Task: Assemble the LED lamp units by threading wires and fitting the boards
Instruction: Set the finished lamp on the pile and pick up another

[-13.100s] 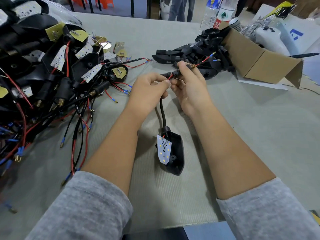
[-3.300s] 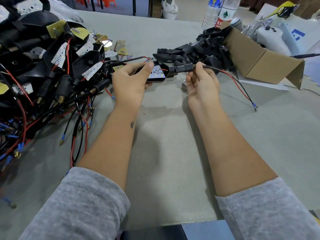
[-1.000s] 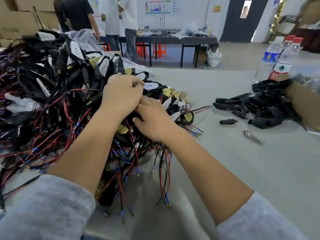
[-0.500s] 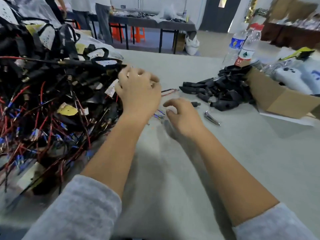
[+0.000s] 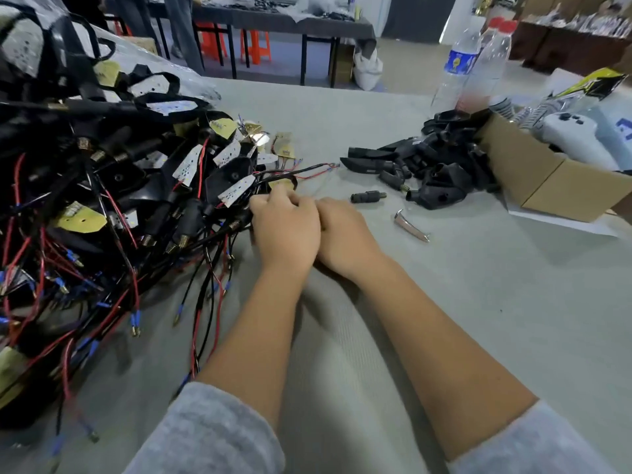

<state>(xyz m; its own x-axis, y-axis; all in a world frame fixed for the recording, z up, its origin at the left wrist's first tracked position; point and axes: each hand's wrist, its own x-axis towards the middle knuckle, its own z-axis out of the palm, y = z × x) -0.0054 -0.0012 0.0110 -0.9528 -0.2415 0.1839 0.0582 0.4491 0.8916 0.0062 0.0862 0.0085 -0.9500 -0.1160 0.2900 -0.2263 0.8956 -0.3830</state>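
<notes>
- Black lamp housings tangled with red and black wires form a big heap of assembled units covering the left of the grey table; white and yellow LED boards poke out of it, and blue-tipped wire ends trail from the heap toward the near edge.
- Just right of the heap, the left hand lies knuckles up at the heap's right edge, its fingers curled down among the wires; whether they grip a wire or a board cannot be told, since the fingertips are hidden.
- Touching the left hand on its right side, the right hand rests with fingers folded under; what it holds, if anything, is hidden.
- Grey sleeves cover both forearms near the bottom edge.
- Further right of the heap, past the hands, a single black connector piece lies alone on the table, with a small shiny metal tool nearer than it and to its right.
- Beyond those, a pile of empty black housings spills from the mouth of a cardboard box.
- Two clear plastic bottles stand behind the box, far from the heap.
- At the far right, a white game controller lies behind the box.
</notes>
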